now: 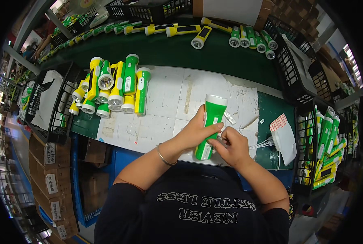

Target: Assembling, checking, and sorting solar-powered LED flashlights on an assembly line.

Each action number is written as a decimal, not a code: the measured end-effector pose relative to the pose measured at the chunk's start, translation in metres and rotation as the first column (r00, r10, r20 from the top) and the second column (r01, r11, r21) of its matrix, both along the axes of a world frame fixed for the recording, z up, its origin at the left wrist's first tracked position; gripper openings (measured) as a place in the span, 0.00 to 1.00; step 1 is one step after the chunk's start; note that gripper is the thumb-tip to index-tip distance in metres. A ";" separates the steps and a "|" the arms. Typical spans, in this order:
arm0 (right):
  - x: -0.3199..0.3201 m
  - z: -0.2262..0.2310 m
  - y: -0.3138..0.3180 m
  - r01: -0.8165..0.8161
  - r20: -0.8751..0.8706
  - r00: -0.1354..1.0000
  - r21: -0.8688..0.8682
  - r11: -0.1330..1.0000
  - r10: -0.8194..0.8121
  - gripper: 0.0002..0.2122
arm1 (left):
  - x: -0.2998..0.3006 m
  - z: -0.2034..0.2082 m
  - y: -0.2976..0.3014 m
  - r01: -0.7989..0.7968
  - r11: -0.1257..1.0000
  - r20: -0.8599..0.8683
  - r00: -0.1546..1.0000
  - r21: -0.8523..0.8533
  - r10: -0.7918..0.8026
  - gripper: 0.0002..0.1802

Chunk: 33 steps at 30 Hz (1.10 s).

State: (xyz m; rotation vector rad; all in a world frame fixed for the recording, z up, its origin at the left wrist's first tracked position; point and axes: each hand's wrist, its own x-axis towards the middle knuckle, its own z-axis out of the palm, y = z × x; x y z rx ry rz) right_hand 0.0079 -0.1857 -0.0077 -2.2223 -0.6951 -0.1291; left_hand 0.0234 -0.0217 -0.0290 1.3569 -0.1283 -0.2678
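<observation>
A green flashlight (212, 122) with a white head stands nearly upright over the white work surface (165, 93), lens end pointing away from me. My left hand (197, 130) is wrapped round its body, thumb across the front. Close against its lower right side is my right hand (233, 147), fingers curled and thumb tip touching the body near the white switch part. Whatever the right fingers may hold is hidden. White cables (263, 144) run from a white box-like device (282, 136) toward the right hand; their ends are out of sight.
Stacked green and yellow flashlights (112, 87) lie at the left. More flashlights (181, 30) line the green bench (161, 53) at the back. A black crate (305, 154) at the right holds several. Another black crate (63, 101) stands left, above cardboard boxes (47, 175).
</observation>
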 end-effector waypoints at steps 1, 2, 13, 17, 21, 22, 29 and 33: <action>0.003 -0.003 0.001 0.003 -0.032 0.999 0.017 1.000 -0.002 0.16 | -0.001 -0.001 0.000 0.000 1.000 0.004 1.000 0.000 0.000 0.25; 0.003 -0.006 0.001 -0.015 -0.055 0.998 0.082 0.996 0.020 0.17 | -0.001 0.000 0.003 0.007 1.000 -0.033 0.999 0.013 -0.007 0.27; 0.051 0.037 -0.029 -0.142 -0.414 0.892 0.127 0.982 0.183 0.23 | -0.016 0.027 0.004 0.038 0.829 0.201 0.963 0.559 -0.180 0.31; 0.055 0.044 -0.044 -0.126 -0.556 0.806 0.172 0.977 0.202 0.29 | -0.015 0.032 0.029 -0.073 0.576 0.311 0.893 0.814 -0.326 0.25; 0.056 0.031 -0.062 -0.072 -0.550 0.801 0.305 0.950 0.237 0.31 | -0.020 0.040 0.062 -0.040 0.392 0.180 0.928 0.919 -0.326 0.22; 0.057 0.027 -0.063 -0.069 -0.567 0.783 0.329 0.942 0.256 0.32 | -0.022 0.037 0.068 -0.066 0.379 0.201 0.923 0.923 -0.328 0.23; 0.059 0.011 -0.031 -0.128 -0.592 0.689 0.467 0.875 0.417 0.31 | -0.012 0.045 0.053 0.198 0.555 0.049 0.916 0.808 -0.399 0.29; 0.063 -0.033 -0.015 0.046 -0.468 0.884 0.103 0.994 0.007 0.18 | -0.012 0.018 0.046 0.094 0.778 0.094 0.977 0.621 -0.194 0.33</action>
